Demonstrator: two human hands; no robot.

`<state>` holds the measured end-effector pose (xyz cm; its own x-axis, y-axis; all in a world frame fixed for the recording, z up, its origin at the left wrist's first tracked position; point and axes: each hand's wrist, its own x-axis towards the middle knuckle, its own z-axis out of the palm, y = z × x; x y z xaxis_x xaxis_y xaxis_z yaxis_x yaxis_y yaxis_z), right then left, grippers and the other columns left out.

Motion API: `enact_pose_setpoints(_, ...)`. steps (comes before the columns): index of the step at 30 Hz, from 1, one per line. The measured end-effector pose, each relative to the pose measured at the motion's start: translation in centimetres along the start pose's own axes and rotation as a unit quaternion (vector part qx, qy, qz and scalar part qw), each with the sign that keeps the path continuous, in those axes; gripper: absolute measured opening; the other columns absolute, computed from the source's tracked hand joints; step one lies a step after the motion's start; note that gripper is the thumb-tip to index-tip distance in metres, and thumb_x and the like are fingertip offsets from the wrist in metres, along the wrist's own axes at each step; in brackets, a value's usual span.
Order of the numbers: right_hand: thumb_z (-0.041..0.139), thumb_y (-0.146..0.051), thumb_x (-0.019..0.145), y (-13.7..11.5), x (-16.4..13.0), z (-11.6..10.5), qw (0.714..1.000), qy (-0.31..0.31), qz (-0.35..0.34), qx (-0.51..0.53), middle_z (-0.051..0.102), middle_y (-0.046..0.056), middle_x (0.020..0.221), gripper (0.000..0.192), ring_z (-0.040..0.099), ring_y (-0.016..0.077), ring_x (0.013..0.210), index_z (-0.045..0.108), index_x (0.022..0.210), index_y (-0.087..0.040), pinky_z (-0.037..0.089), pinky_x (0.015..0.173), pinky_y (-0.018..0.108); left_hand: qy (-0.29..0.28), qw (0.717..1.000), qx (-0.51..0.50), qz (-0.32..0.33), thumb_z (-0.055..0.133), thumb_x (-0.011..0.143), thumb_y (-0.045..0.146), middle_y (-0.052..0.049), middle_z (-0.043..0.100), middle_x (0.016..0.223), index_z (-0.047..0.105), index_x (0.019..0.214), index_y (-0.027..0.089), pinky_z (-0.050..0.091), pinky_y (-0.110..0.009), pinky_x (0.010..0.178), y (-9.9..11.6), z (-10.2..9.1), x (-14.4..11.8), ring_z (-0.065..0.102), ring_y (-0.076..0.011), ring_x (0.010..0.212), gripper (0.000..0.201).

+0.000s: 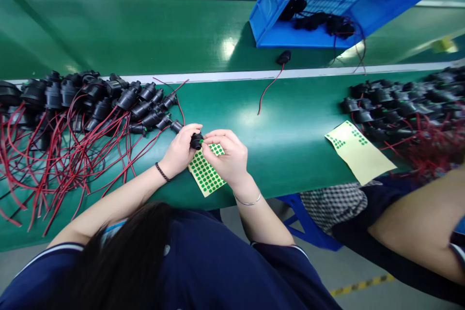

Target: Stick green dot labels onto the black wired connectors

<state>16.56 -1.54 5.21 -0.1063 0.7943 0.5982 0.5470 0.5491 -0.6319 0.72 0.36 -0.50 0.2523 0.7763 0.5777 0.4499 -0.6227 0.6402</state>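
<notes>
My left hand (182, 147) is closed around a black plastic part (196, 141), a small round housing like those in the pile to the left. Pinched at the fingertips of my right hand (227, 155) is a green dot sticker (201, 141), touching or almost touching the side of the part. Below both hands lies a pale yellow sheet (207, 177) with rows of green round stickers, its upper edge covered by my fingers. Whether the held part has wires of its own is hidden by my left hand.
Many black parts with red wires (90, 101) heap on the left of the green table (290, 145); another heap (395, 106) lies right. A blue crate (265, 24) holds more parts. One loose part (284, 57) sits before it. A second sticker sheet (363, 155) lies near a co-worker's arm (417, 218).
</notes>
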Motion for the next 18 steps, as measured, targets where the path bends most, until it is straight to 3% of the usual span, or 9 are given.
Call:
enact_pose_setpoints(14, 0.064, -0.009, 0.086, 0.16, -0.32, -0.15, 0.999, -0.013, -0.039, -0.021, 0.072, 0.004, 0.091, 0.015, 0.071, 0.0157, 0.084, 0.069, 0.087, -0.022, 0.061, 0.076, 0.029, 0.003, 0.998, 0.042, 0.050, 0.049, 0.088, 0.003, -0.014, 0.065, 0.126, 0.049, 0.120, 0.018, 0.059, -0.043, 0.099, -0.24, 0.04, -0.04, 0.064, -0.0216, 0.120, 0.036)
enact_pose_setpoints(18, 0.064, -0.011, 0.087, 0.24, -0.43, -0.21, 0.999, -0.031, -0.016, -0.012, 0.073, 0.004, 0.093, 0.016, 0.072, 0.0164, 0.086, 0.072, 0.089, -0.025, 0.062, 0.078, 0.031, 0.000, 0.999, 0.029, 0.034, 0.051, 0.089, 0.004, -0.013, 0.066, 0.126, 0.049, 0.119, 0.020, 0.059, -0.044, 0.099, -0.25, -0.01, -0.08, 0.065, -0.0217, 0.119, 0.034)
